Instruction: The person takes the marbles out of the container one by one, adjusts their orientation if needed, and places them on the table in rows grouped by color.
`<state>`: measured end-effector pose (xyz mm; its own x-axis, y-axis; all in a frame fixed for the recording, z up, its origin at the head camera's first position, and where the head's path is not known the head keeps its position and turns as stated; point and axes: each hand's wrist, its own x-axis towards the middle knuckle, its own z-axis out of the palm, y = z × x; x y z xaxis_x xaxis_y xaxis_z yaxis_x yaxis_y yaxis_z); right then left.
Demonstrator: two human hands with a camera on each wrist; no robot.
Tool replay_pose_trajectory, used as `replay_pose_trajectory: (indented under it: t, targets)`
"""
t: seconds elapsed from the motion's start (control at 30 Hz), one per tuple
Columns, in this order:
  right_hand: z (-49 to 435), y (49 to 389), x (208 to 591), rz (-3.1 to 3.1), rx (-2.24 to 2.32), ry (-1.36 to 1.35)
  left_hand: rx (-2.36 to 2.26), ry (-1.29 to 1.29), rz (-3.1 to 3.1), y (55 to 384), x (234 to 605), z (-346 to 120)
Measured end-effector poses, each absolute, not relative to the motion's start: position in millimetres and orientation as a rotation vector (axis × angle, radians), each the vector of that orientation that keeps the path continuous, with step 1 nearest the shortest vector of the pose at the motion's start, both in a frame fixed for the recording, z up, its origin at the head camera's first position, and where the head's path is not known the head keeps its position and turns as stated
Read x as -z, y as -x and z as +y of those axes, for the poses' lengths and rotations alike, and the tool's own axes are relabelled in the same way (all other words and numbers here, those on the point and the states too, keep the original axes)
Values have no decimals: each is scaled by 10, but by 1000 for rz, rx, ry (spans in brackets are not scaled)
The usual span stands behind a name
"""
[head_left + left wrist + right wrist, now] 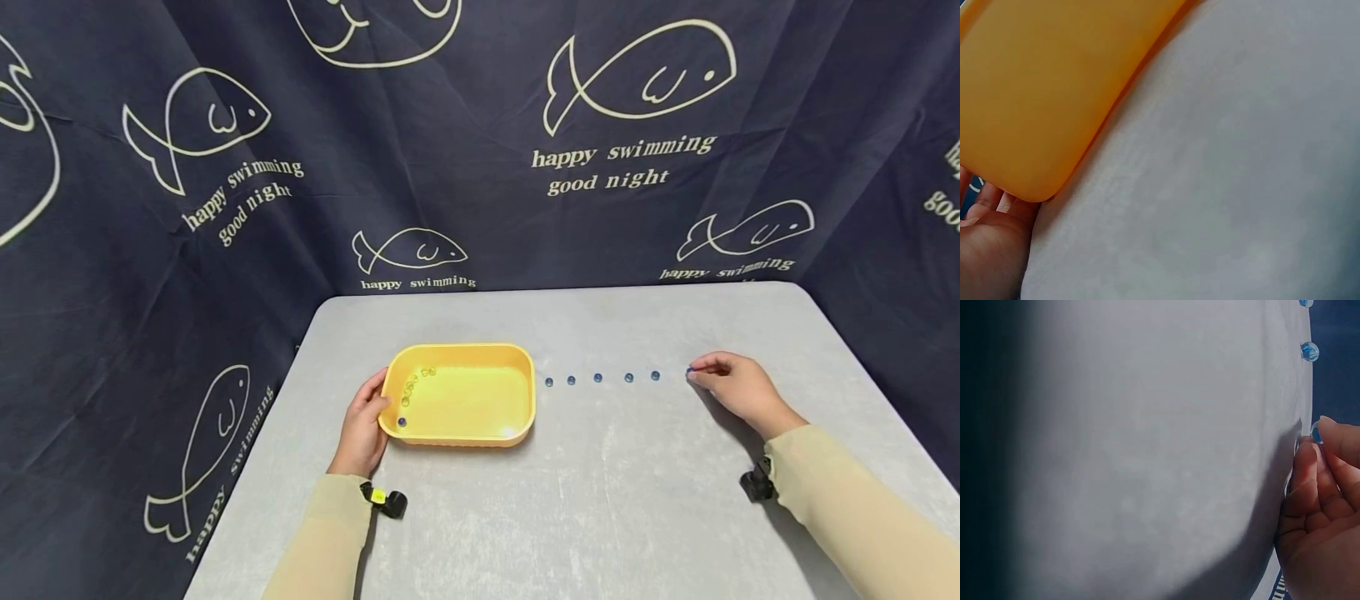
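Observation:
A yellow rectangular tub [461, 440] stands on the table, its left end gripped by my left hand [365, 421] with the thumb over the rim. In the left wrist view, the fingers [988, 199] lie against the tub's outer wall [1054, 94]. One dark blue marble [402, 422] and several clear yellowish marbles [408, 390] lie inside. Off to the right, my right hand [738, 387] pinches a blue marble [1316, 432] between thumb and fingertips, close to the tabletop. Several blue marbles [597, 378] form a spaced row between the tub and this hand.
The grey table [570, 508] has rounded far corners. A dark blue curtain [495, 217] with fish drawings and lettering hangs behind it and along both sides. Each wrist wears a small black camera [394, 504].

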<state>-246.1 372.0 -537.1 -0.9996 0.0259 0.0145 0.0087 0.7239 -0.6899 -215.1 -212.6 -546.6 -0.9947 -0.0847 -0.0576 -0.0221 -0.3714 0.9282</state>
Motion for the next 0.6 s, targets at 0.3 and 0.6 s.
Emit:
replay_pose_trajectory:
  t: [0.3, 0.6]
  targets:
    - [3708, 2465, 5363, -2901, -1123, -19, 2540, -160, -1771, 2156, 5478, -2122]
    - [3669, 2472, 5338, -2916, -1110, -56, 2575, -159, -1734, 2150, 5474, -2125]
